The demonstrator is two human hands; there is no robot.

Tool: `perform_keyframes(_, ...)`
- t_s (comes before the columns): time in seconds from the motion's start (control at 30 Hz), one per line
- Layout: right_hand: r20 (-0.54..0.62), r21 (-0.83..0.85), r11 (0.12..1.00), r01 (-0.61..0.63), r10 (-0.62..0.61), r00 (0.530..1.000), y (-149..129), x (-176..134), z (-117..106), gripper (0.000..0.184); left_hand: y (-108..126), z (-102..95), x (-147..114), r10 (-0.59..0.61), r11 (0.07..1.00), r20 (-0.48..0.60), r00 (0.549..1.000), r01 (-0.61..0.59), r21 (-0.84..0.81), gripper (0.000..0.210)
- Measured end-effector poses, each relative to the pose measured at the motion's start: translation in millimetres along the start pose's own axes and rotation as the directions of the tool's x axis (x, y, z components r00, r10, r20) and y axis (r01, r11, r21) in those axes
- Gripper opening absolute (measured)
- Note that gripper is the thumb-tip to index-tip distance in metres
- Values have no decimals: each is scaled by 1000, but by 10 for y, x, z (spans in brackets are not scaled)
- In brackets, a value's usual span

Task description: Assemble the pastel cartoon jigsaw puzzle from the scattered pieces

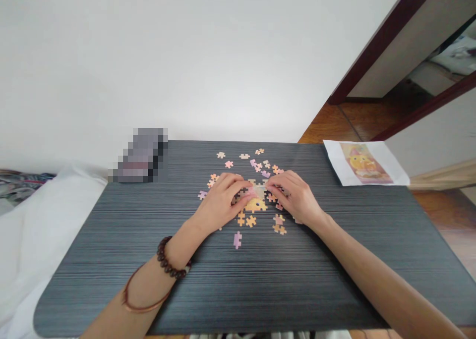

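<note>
A small joined puzzle section [256, 204], pink and grey above with a yellow patch and a dark eye below, lies on the dark table between my hands. My left hand [221, 200] grips its left side, thumb low and fingers above. At the upper right of the section, my right hand [295, 196] pinches a pale puzzle piece, mostly covered by the fingertips. Loose pieces surround both hands: orange pieces [251, 221] just below, a purple piece [237, 240] nearer me, and a pink piece [229, 164] farther back. My palms hide some others.
A white sheet with a printed yellow cartoon picture [364, 163] lies at the table's back right. A blurred-out dark box-like object [137, 155] stands at the back left. The table [260, 289] meets a white wall behind; white bedding [33, 250] is at the left.
</note>
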State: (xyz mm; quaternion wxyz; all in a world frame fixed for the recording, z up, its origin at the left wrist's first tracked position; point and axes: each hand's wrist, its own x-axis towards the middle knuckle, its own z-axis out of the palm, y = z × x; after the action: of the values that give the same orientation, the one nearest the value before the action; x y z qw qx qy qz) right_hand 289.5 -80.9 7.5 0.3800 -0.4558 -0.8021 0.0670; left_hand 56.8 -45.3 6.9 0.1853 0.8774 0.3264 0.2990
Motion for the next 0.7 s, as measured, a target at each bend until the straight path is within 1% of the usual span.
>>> perform_keyframes(0.1, -37, -9, 997, -78, 77, 996, 70, -8, 15, 15, -16, 8, -7, 37, 997, 40, 999, -40, 72, 21)
perform_keyframes(0.27, -23, -26, 993, -111, 111, 994, 124, -9, 57, 17, -34, 29, -22, 78, 992, 91, 993, -86, 92, 32)
perform_keyframes(0.47, 24, -61, 996, -63, 65, 998, 153, 6, 92, 14, -64, 61, -30, 85, 985, 117, 990, -102, 142, 32)
perform_keyframes(0.7, 46, -79, 996, -38, 41, 998, 161, 11, 93, 17, -30, 44, -18, 62, 983, 151, 987, -86, 161, 31)
